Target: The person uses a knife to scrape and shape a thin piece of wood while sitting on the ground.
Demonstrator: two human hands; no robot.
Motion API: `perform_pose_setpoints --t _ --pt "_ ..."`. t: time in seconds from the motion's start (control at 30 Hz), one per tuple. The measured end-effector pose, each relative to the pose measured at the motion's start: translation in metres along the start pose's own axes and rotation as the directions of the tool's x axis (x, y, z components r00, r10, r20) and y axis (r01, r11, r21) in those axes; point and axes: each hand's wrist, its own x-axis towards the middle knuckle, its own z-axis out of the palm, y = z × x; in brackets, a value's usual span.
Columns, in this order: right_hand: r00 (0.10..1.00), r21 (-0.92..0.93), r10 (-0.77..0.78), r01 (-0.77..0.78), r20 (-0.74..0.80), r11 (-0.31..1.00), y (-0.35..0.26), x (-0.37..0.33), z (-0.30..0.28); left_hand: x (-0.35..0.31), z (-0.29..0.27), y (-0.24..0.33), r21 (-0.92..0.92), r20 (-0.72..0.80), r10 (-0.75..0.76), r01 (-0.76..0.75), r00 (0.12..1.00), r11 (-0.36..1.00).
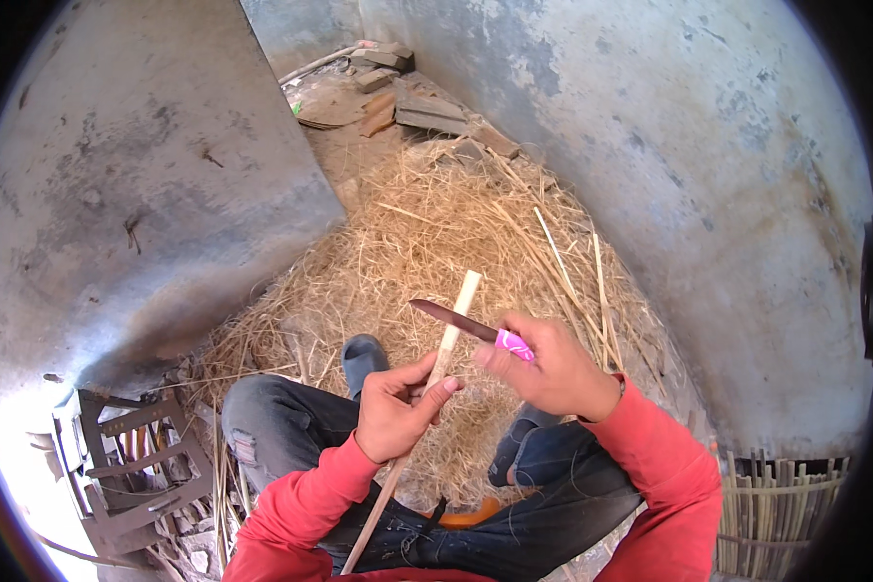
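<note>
My left hand is closed round a long pale strip of split bamboo or wood. The strip slants from my lap up and to the right, its whiter end beyond my fingers. In my right hand I grip a knife by its pink and white patterned handle. Its dark blade points left and crosses the strip just above my left fingers; whether it touches the strip I cannot tell. Both hands are over the floor between my bent knees.
Curly shavings cover the floor, with loose pale strips at the right. Bricks and boards lie at the back. Grey walls close in both sides. A brown frame stands lower left, a bundle of sticks lower right.
</note>
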Motion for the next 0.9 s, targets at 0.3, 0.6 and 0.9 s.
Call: perform_pose_setpoints --t 0.3,0.6,0.9 --pt "0.996 -0.063 0.018 -0.024 -0.086 0.998 -0.003 -0.004 0.006 -0.004 0.002 -0.008 -0.158 0.171 -0.017 0.045 0.985 0.986" --pt "0.999 -0.024 -0.03 0.029 -0.015 0.999 -0.003 -0.01 0.016 -0.006 -0.003 -0.007 -0.221 0.187 -0.041 0.083 0.982 0.972" --pt "0.984 0.136 0.03 -0.055 0.177 0.989 0.013 -0.009 0.018 -0.003 -0.005 -0.004 -0.191 0.207 -0.063 0.103 0.976 0.976"
